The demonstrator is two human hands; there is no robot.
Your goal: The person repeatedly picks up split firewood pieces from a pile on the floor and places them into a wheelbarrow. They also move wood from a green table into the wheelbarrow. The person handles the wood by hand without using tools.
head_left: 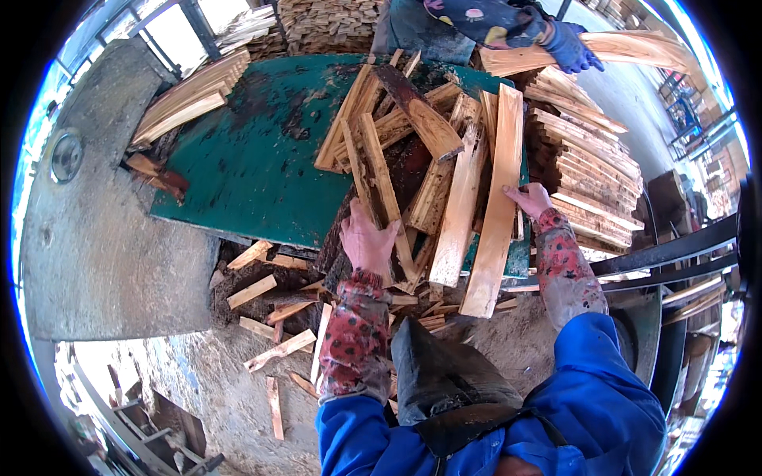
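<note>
My right hand (533, 200) is closed on the right edge of a long, pale plank (498, 210), thumb and fingers at its side. The plank slopes over the near edge of a green tabletop (262, 170). My left hand (367, 242) rests by a dark, bark-edged slab (337, 230), thumb spread away from the fingers; nothing shows in its grasp, and its palm is hidden. Just beyond it lie narrow wooden strips (382, 178). A second pale board (462, 206) lies between my hands, and a brown-faced board (421, 115) crosses the heap farther back.
At the right stands a stack of boards (591, 163); another board stack (190, 95) is at the far left. Across the table a co-worker's blue-gloved hand (567, 47) holds a long board (627, 49). Offcuts (282, 351) litter the floor. A metal rail (675, 250) runs right.
</note>
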